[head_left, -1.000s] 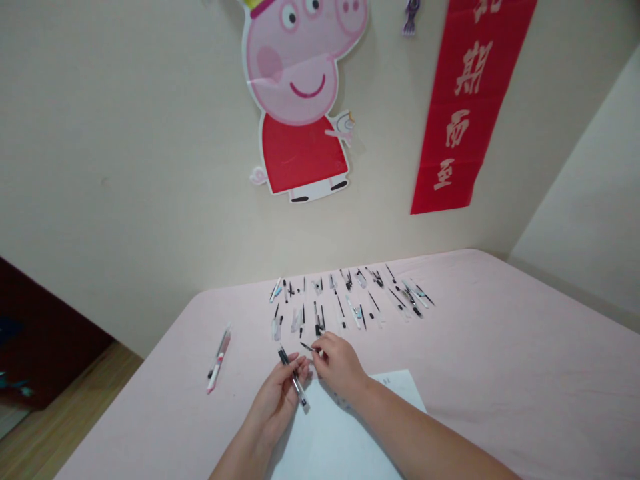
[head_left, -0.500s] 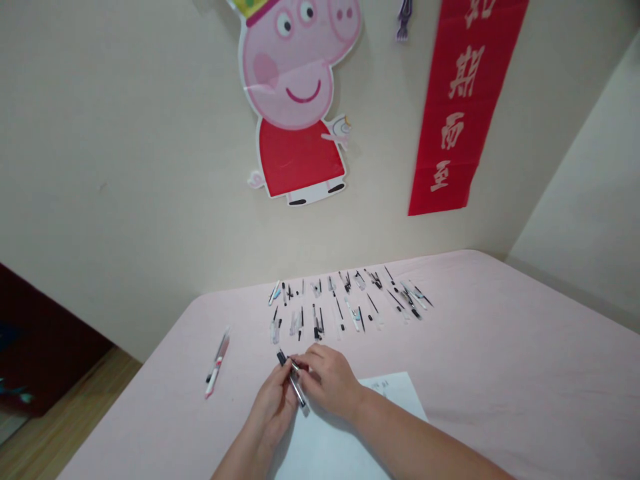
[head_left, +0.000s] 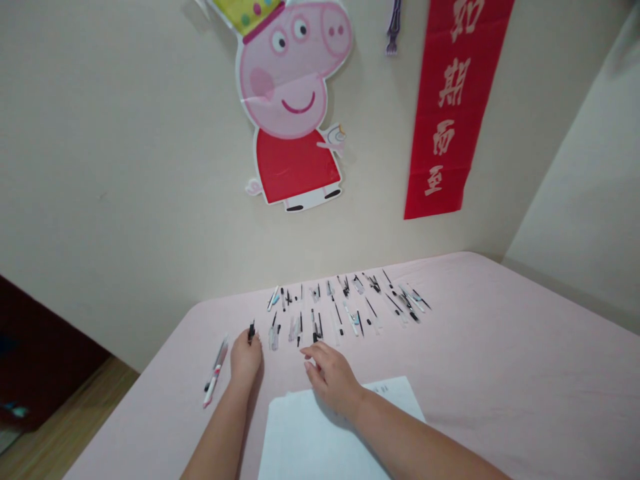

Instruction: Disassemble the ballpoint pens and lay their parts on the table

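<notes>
My left hand [head_left: 246, 357] is closed around a black-and-clear pen [head_left: 251, 329], whose end sticks up past the fingers; the rest of it is hidden. Just left of that hand lie two assembled pens [head_left: 216, 373], one clear and dark, one white with pink. My right hand [head_left: 330, 377] hovers with fingers apart and nothing in them, over the top edge of the white paper [head_left: 300, 433]. Beyond both hands, several pen parts [head_left: 341, 317] lie in two rows: black caps, dark refills and clear barrels.
A pink cloth [head_left: 500, 373] covers the table, which meets the wall at the back. On the wall hang a pink pig cutout [head_left: 297, 167] and a red banner [head_left: 450, 113]. Wooden floor [head_left: 90, 407] shows past the table's left edge.
My left hand has carried the pen left and forward, away from my right hand. The fingers of my right hand have come off the pen and opened. The view has shifted slightly.
</notes>
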`<state>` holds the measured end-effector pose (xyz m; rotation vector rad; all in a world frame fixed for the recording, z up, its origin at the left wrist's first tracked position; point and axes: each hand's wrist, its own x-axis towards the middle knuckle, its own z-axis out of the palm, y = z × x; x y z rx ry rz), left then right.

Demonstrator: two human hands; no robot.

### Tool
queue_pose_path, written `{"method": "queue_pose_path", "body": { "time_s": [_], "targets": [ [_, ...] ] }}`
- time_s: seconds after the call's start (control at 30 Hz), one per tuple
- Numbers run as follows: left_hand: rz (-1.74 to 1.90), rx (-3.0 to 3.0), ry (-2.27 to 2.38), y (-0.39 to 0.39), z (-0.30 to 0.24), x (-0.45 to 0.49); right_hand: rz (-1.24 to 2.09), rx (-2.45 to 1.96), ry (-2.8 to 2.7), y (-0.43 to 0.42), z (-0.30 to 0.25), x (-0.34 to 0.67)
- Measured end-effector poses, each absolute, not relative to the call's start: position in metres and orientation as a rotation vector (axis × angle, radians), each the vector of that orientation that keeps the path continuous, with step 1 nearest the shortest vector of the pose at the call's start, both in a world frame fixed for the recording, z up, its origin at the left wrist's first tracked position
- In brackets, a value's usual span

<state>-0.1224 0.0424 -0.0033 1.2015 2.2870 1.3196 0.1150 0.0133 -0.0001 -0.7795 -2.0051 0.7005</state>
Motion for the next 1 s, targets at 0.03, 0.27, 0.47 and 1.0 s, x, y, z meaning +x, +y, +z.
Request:
{"method": "queue_pose_path", "body": {
  "time_s": [0.03,0.27,0.47,1.0],
  "targets": [
    [1.301,1.251,2.324,0.045,-0.005,-0.123,0.704,-0.779,-2.000,0.013,0.000,0.115],
    [1.176,1.445,2.458,0.054,-0.014,-0.119,0.724,-0.795,-1.977,0.015,-0.002,0.115],
    [1.096,1.463,2.521,0.055,-0.014,-0.114,0.725,-0.796,-1.961,0.015,-0.003,0.115],
    [1.155,1.376,2.417,0.061,-0.022,-0.157,0.778,-0.834,-1.926,0.016,-0.001,0.115]
  ]
}}
